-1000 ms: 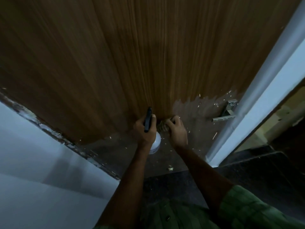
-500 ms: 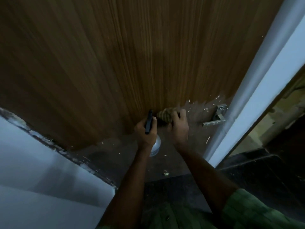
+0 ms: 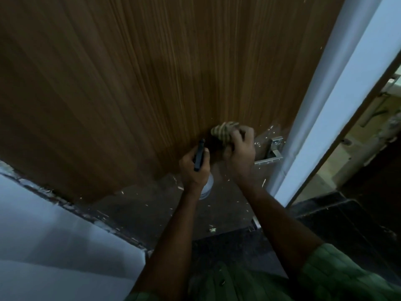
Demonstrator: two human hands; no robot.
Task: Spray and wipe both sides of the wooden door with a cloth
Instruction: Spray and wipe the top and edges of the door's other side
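The wooden door fills the upper view, brown with fine vertical grain and a dull, speckled lower part. My right hand grips a striped cloth and presses it against the door just left of the metal lever handle. My left hand holds a spray bottle by its black trigger head, the white body hanging below the fist, close to the door.
A white door edge or frame runs down the right side, with a dim room beyond it. A pale wall lies at lower left. The floor below is dark. My green sleeve shows at the bottom.
My right hand has slid the cloth up and to the right across the door, toward the lever handle. My left hand with the spray bottle has stayed just beside it.
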